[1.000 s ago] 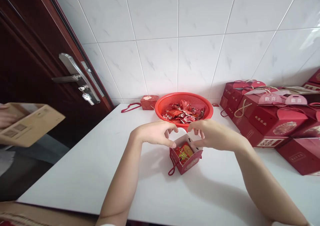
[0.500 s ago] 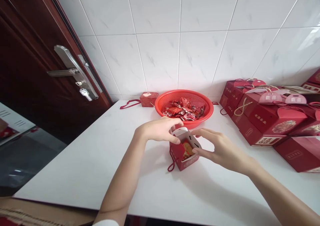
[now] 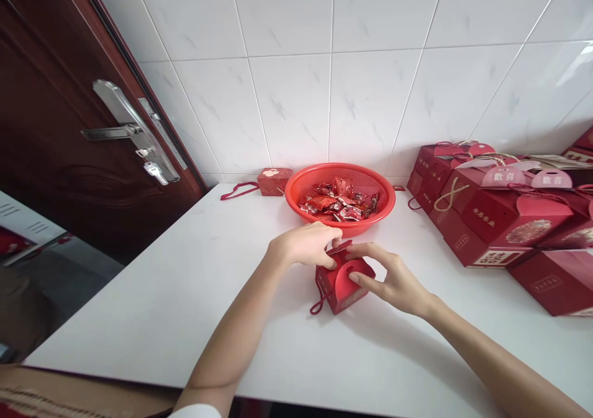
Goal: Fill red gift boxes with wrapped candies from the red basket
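A small red gift box (image 3: 351, 300) sits on the white table (image 3: 194, 294), its rounded flaps folded inward over the opening. My left hand (image 3: 308, 245) grips its left and back side, thumb on the top and fingers curled behind. From the right, my right hand (image 3: 396, 282) has its thumb on the front flap and its fingers on the back of the top. A dark red cord loop (image 3: 317, 307) hangs from the box's left side. The flaps hide what lies inside.
Behind the box stands a red plastic basket (image 3: 294, 207) with wrapped sweets (image 3: 340, 203). A small red box (image 3: 274, 183) with a ribbon is by the tiled wall. Stacked red gift boxes (image 3: 482, 214) fill the right. A brown door (image 3: 60, 115) is at left.
The box's top flaps have been folded in, covering the gold and red contents that showed before. My right hand has shifted slightly left, and both hands stay at the box.
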The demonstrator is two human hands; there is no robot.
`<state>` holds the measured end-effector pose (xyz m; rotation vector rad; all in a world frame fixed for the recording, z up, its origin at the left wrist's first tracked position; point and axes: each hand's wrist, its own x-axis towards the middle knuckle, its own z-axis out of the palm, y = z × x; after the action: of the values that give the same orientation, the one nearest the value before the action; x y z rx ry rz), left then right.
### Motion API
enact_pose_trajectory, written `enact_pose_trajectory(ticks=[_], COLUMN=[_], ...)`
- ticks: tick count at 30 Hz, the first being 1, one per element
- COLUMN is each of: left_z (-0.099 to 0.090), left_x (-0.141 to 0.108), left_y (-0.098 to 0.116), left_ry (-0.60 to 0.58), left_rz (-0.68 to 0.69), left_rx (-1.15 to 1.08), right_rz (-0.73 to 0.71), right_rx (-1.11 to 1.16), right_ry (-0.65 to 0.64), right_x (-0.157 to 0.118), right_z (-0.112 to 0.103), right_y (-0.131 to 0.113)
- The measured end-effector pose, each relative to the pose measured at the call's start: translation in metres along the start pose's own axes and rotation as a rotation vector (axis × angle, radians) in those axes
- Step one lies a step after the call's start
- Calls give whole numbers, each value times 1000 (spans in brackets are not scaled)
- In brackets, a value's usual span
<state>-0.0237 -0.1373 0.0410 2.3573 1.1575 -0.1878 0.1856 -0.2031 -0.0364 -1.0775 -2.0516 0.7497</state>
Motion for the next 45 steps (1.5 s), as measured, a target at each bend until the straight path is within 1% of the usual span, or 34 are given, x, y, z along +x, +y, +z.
enact_pose_trajectory(ticks=[2, 5, 10, 12, 17, 19, 22, 23, 25, 27, 29, 31, 34, 36, 39, 45], left_z=[-1, -3, -2, 0, 3, 4, 4, 4, 4, 4, 4, 5, 6, 8, 13, 20], left_x=[-2, -5, -5, -4, -1, -1, -2, -3, -3, -2, -1, 1, 5, 10, 17, 22], left_y=[-2, -3, 4, 8, 10, 9, 7, 7, 8, 8, 8, 6, 3, 4, 8, 19], left_ry=[-5, -3, -76, -81, -86, -83, -79, -82, -98, -115, -120, -117, -116, -84, -3, 64], left_rz=[29, 20, 13, 4, -42, -64, -83, -90, -106, -112, -107, -92, -76, -60, -37, -32], left_rx=[-30, -89, -88, -75, -70, -75, -70, -64, -52, -43, -35, -35, -45, -70, -124, -233], right_rz=[-10, -14, 50, 98, 266, 279, 247, 238, 244, 287, 340, 362, 300, 238, 191, 179], right_rx=[-11, -43, -5, 51, 241, 281, 314, 304, 252, 230, 330, 532, 788, 847, 834, 731], right_ry=[64, 143, 206, 187, 63, -4, -99, -101, -58, -19, -4, 15, 87, 118, 118, 70], right_x=[0, 0, 3, 5, 11, 13, 14, 14, 14, 15, 16, 16, 14, 13, 11, 9], right_z=[3, 8, 10, 9, 3, 3, 7, 8, 8, 3, -7, -22, -42, -50, -53, -44], right_y=[3, 8, 18, 23, 35, 39, 42, 42, 42, 40, 36, 31, 22, 18, 14, 8])
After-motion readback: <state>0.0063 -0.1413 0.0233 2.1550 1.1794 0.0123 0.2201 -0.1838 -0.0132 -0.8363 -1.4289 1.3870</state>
